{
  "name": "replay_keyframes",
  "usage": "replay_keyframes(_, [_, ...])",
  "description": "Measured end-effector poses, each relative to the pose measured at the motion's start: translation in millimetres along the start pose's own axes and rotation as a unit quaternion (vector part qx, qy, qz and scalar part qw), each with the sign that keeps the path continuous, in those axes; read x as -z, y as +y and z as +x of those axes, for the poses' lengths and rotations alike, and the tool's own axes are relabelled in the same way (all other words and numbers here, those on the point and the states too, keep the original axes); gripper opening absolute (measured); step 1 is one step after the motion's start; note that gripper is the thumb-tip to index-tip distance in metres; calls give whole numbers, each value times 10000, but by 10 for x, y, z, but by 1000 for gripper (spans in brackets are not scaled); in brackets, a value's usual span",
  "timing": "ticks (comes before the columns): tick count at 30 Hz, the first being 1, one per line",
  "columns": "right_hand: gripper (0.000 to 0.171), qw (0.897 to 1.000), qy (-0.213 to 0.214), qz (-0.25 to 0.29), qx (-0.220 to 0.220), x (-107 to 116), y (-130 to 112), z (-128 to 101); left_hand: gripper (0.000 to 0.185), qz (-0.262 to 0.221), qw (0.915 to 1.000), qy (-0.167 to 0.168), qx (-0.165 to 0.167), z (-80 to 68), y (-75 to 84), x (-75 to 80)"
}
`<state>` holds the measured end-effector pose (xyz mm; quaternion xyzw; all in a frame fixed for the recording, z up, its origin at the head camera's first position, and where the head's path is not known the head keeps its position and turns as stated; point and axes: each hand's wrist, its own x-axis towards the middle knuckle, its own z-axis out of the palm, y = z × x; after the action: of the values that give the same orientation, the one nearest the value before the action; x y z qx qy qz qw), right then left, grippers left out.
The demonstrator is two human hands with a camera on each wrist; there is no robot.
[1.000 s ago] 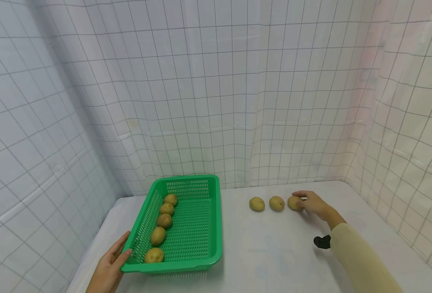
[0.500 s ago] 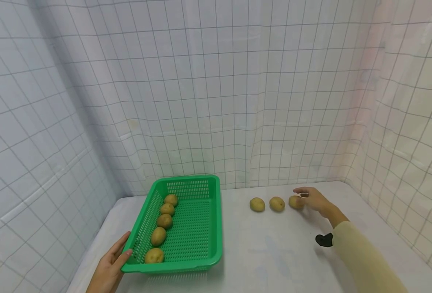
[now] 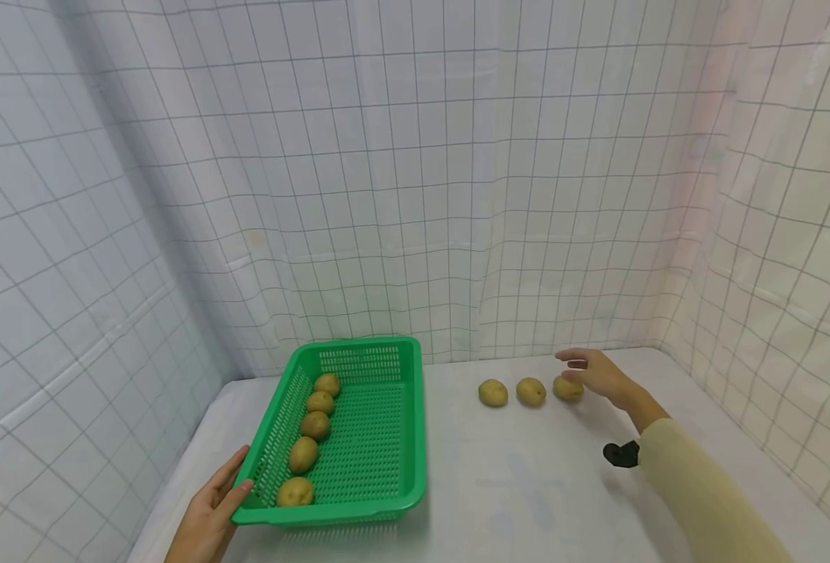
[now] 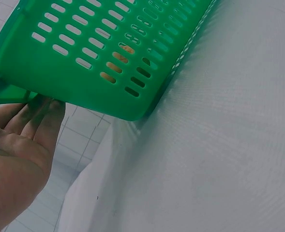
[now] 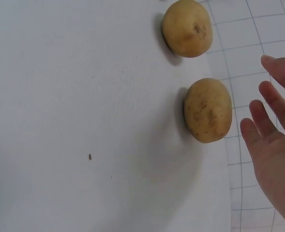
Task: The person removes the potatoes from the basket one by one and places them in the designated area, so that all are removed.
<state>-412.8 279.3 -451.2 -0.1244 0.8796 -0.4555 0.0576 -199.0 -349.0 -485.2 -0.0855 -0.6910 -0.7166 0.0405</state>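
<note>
A green slotted plastic basket (image 3: pixel 330 512) sits on the left of the white table, with several potatoes (image 3: pixel 304 454) lined up along its left side. My left hand (image 3: pixel 206 512) grips the basket's near left corner, thumb on the rim; in the left wrist view its fingers reach under the lip. Three potatoes lie in a row on the table at the right: a left one (image 3: pixel 493 392), a middle one (image 3: pixel 530 392) and a right one (image 3: pixel 568 388). Beside and above the right one hovers my right hand (image 3: pixel 601 377), its fingers spread and apart from the potato (image 5: pixel 208 110) in the right wrist view.
White grid-patterned curtains (image 3: pixel 450 195) hang behind the table and down both sides. A small black object (image 3: pixel 621 454) juts out from the right sleeve (image 3: pixel 696 489). Bare white tabletop (image 3: pixel 527 485) lies between the basket and the right arm.
My right hand has let go of the rightmost potato and lifted up and back from it, fingers spreading. The left hand and basket have stayed in place.
</note>
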Motion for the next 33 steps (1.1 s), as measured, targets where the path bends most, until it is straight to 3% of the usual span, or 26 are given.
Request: replay_keyframes(33, [53,9973,-560,318,349,-272,-331,166,70,49,9999,75,91,8,18,-14])
